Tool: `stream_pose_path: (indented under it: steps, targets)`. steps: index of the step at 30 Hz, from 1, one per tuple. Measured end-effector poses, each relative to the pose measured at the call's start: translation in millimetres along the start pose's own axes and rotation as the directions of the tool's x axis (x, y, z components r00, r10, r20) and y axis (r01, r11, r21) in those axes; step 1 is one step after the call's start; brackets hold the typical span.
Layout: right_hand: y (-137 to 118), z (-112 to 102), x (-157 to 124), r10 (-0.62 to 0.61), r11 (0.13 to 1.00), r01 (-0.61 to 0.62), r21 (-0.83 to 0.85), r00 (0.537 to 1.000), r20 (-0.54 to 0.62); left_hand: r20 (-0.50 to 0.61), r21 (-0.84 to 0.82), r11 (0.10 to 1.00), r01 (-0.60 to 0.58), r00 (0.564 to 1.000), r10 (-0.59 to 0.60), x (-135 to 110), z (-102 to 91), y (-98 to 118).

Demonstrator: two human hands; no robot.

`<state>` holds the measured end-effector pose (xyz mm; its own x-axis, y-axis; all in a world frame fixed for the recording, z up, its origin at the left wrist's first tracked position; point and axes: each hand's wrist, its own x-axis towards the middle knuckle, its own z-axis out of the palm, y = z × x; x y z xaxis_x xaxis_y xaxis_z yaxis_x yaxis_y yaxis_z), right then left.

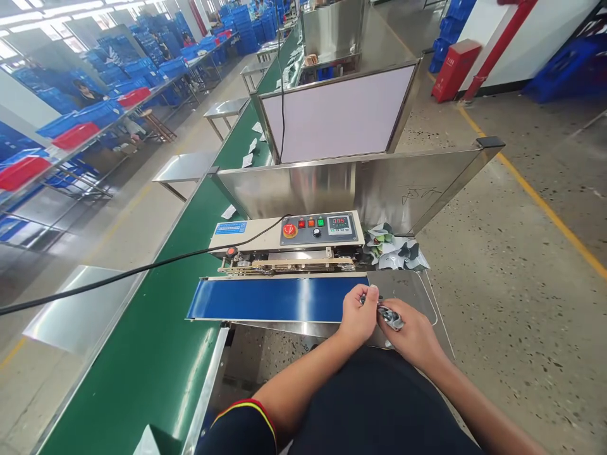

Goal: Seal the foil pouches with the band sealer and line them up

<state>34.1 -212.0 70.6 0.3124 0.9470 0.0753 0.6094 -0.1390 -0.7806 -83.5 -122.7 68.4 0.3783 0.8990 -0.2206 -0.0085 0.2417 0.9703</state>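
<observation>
Both my hands are close together over the right end of a band sealing machine (289, 230). Between them is a small crumpled foil pouch (392, 318), grey and silvery. My left hand (359, 313) pinches its left end, thumb on top. The fingers of my right hand (411, 332) wrap round its other side. What is inside the pouch cannot be seen. Below the hands lies a grey metal plate (403, 287), joining the machine's blue conveyor belt (279, 298). Behind the plate several patterned pouches (396, 248) are heaped beside the sealer.
A long green conveyor (161, 341) runs along the left, with a pale pouch (147, 442) at its near end. A steel partition (308, 189) stands behind the sealer. A black cable (142, 268) crosses above the green conveyor. Blue crates (104, 117) and red trays (78, 136) line the far left.
</observation>
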Motion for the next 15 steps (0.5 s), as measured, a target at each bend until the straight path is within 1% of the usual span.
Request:
stream_pose_path:
  steps: [2,5,7,9,11,12,13,15]
  targets:
    - [4,-1,0,0.081,0.996,-0.081,0.039,0.997,-0.004,0.003,-0.014,0.999,0.039,0.999,-0.039,1,1.8,-3]
    - [9,-6,1,0.178,0.982,-0.181,0.042,0.981,0.078,-0.023,-0.03,0.996,0.086,0.996,-0.087,3,-1.4,-10]
    - [12,-12,4,0.239,0.967,-0.246,0.064,0.966,0.096,0.032,-0.034,0.997,0.064,0.997,-0.063,4,-9.5,-15]
    - [17,-21,9,0.324,0.934,-0.334,0.131,0.942,0.087,0.121,-0.046,0.998,0.039,0.992,-0.033,4,-19.8,-21]
    - [23,-30,17,0.424,0.874,-0.44,0.208,0.898,0.117,0.185,-0.03,0.999,0.041,0.982,-0.035,4,-27.7,-27]
    - [27,-35,22,0.471,0.837,-0.495,0.234,0.869,0.151,0.189,0.0,0.999,0.041,0.981,-0.04,4,-29.5,-30]
    - [31,-39,27,0.517,0.798,-0.549,0.247,0.835,0.187,0.171,0.041,0.999,0.035,0.984,-0.041,5,-29.7,-33]
    - [42,-45,39,0.61,0.717,-0.654,0.241,0.756,0.237,0.074,0.142,0.99,0.022,0.997,-0.032,7,-26.3,-38]
